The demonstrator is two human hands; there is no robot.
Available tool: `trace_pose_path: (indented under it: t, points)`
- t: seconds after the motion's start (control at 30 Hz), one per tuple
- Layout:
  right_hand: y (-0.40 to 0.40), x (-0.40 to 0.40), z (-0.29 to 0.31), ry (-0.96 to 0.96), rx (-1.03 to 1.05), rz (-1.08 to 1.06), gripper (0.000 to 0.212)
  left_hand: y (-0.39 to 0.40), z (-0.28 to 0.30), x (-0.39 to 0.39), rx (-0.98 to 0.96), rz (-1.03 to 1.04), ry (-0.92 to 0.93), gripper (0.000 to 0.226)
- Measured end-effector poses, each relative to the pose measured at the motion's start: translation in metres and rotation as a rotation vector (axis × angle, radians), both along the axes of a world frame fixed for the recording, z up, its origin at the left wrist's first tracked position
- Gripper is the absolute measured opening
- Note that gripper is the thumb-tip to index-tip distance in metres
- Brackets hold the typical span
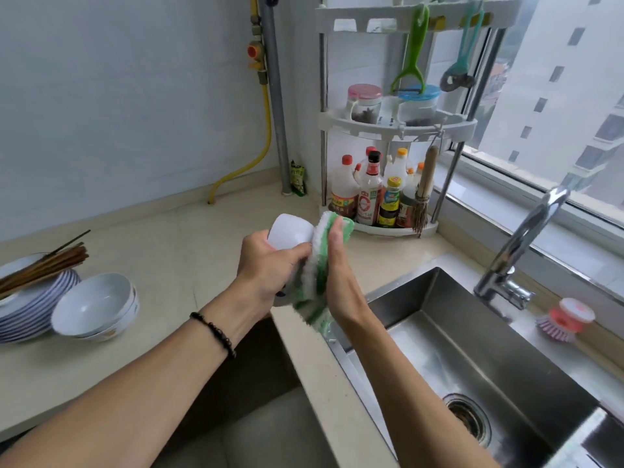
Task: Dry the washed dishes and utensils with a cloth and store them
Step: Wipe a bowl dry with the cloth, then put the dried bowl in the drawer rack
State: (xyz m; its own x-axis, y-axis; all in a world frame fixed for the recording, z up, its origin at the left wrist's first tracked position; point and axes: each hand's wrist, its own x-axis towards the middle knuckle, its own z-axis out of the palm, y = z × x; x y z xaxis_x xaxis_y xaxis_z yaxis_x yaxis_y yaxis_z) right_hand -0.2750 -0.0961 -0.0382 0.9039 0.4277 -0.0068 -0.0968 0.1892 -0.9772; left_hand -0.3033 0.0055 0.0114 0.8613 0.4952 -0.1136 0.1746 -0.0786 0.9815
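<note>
The left hand (266, 265) grips a white bowl (289, 232) above the counter's (175, 244) edge, just left of the sink (472, 359). The right hand (337, 265) presses a green-and-white cloth (317, 265) against it (fingers curled round the cloth). Stacked bowls (93, 307) and plates (33, 309) sit well apart, far left.

A corner rack (398, 123) of sauce bottles (369, 194) and 2 jars stands before me; a faucet (520, 251) overhangs my steel sink (506, 359), a pink brush (564, 319) beside it.
</note>
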Motion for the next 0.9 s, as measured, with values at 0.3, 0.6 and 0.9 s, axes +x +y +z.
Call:
trace_pose_path:
  t: [0.3, 0.6, 0.9]
  points:
    - [0.1, -0.052, 0.012, -0.354, -0.313, 0.004, 0.05, 0.123, 0.004, -0.089, 0.272, -0.288, 0.048, 0.018]
    - [0.223, -0.151, 0.002, -0.548, -0.351, 0.137, 0.041, 0.244, -0.016, -0.196, 0.289, -0.373, 0.08, 0.029]
    - [0.299, -0.209, -0.044, 0.596, -0.183, 0.207, 0.044, 0.313, -0.067, -0.275, -0.208, 0.17, 0.036, 0.056]
